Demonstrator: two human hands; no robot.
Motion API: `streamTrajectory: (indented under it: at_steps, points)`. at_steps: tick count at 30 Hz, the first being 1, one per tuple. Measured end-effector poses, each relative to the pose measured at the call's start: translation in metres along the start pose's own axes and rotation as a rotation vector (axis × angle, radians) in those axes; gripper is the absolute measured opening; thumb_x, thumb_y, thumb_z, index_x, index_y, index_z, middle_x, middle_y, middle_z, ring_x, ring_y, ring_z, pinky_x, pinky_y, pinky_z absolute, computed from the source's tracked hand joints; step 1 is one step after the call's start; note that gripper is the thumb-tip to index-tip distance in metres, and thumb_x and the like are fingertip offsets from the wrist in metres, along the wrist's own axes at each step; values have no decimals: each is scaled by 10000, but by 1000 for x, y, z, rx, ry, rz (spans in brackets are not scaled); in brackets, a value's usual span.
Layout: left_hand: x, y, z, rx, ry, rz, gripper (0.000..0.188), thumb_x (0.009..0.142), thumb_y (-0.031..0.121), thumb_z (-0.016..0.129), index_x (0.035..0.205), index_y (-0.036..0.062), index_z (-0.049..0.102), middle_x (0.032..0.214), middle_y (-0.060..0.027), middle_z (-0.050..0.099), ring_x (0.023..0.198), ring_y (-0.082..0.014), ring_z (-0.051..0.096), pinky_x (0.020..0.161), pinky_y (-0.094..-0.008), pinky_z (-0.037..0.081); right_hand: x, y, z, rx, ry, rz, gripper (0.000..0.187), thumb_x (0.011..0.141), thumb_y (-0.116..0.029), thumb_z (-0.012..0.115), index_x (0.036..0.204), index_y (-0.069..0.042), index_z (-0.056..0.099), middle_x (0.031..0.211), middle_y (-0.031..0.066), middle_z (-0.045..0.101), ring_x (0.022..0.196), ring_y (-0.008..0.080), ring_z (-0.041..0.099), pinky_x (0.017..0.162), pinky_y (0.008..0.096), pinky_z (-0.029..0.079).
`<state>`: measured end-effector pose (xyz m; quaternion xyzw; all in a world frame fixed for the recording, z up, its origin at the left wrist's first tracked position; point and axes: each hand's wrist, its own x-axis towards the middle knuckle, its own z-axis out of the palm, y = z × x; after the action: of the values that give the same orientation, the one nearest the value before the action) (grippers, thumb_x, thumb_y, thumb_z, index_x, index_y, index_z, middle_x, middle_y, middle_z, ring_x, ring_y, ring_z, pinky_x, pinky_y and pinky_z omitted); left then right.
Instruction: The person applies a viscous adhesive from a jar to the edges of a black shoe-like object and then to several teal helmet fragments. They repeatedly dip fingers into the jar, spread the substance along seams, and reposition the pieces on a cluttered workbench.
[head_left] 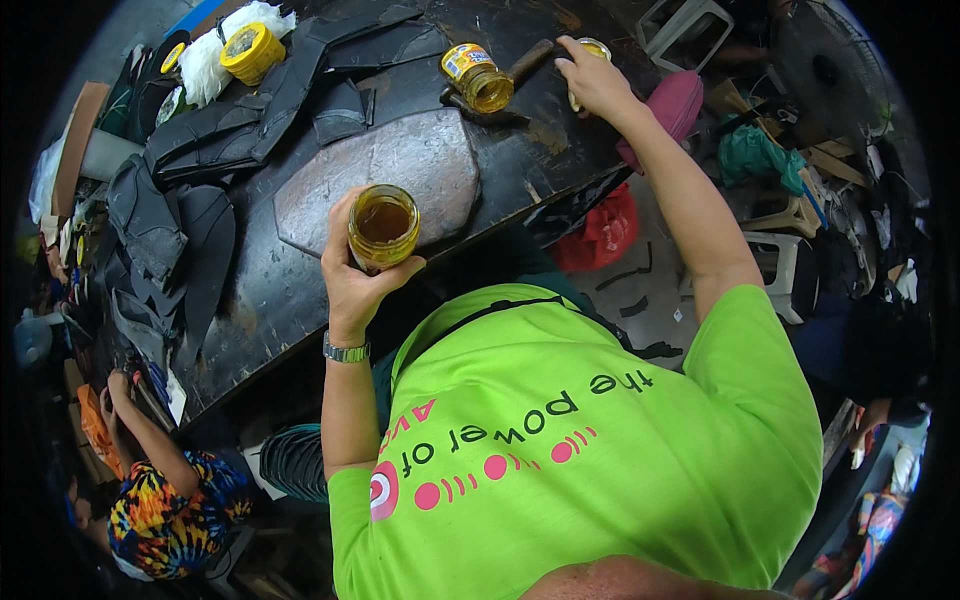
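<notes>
My left hand [358, 265] is wrapped round an uncovered glass jar [384, 222] with amber-brown liquid in it, held up at the near edge of a flat stone slab [400, 160]. Out at the far right of the table, my right hand [598, 82] is closed on a round, yellow-rimmed thing [595, 46] that looks like a jar lid; the fingers partly hide it. A second glass jar [490, 90] with a yellow label lies tipped beside a hammer [528, 62], left of my right hand.
Black shoe-upper-like pieces [225, 130] lie at the table's left and back, near a yellow tub [252, 53] and a white plastic bag [208, 65]. A red bag [600, 230] is on the floor at right. Another person [175, 510] sits at lower left; a fan [825, 70] stands far right.
</notes>
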<state>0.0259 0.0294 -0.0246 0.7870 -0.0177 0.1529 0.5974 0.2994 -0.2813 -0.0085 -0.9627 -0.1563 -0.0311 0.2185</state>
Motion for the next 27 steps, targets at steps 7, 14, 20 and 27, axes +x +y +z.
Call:
streamTrajectory:
  at_steps: [7,14,20,27]
  points:
    - [-15,0,-6,-10,58,-17,848,601,99,925,1361,17,559,1274,-75,624,1176,-196,605,1045,-335,451,14,-42,-10,-327,81,-325,718,890,-120,678,1525,-226,362,1448,169,521,1253,353,574,951,466,527]
    - [-7,8,-8,42,69,-16,842,607,96,923,1362,14,557,1241,-72,640,1166,-187,606,1045,-330,447,20,-74,9,-206,-50,-1003,1076,713,131,678,1594,-292,227,1479,68,481,1402,277,429,1161,482,341]
    - [17,28,0,67,188,88,770,625,99,915,1308,29,566,1168,-57,648,1081,-175,621,998,-327,470,24,-86,-2,177,-277,-848,1087,757,27,761,1603,-298,162,1377,136,587,1282,327,560,1119,455,445]
    - [79,39,-5,347,123,189,683,645,141,901,1256,61,606,1156,-100,688,1057,-225,673,961,-348,514,17,-82,9,501,-255,-658,1112,759,27,739,1616,-265,93,1332,150,605,1207,267,617,1136,380,441]
